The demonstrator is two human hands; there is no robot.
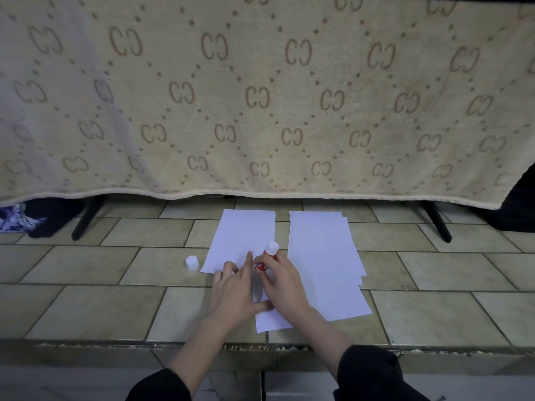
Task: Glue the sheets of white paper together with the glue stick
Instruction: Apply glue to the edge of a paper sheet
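Observation:
A white sheet of paper (241, 235) lies on the tiled surface in front of me. To its right sits a stack of white sheets (324, 264), slightly fanned. My right hand (285, 285) grips a red glue stick (267, 254), white end pointing away from me, over the near right part of the left sheet. My left hand (234, 287) rests with spread straight fingers on that sheet's near edge, the forefinger reaching toward the glue stick. The white cap (192, 263) stands on the tiles just left of the sheet.
A beige patterned blanket (260, 96) hangs over a rack behind the papers, with black legs (86, 218) at left and right (438, 221). The tiled ledge ends at a chipped front edge (246, 347) near my forearms. A dark bundle (49, 218) lies far left.

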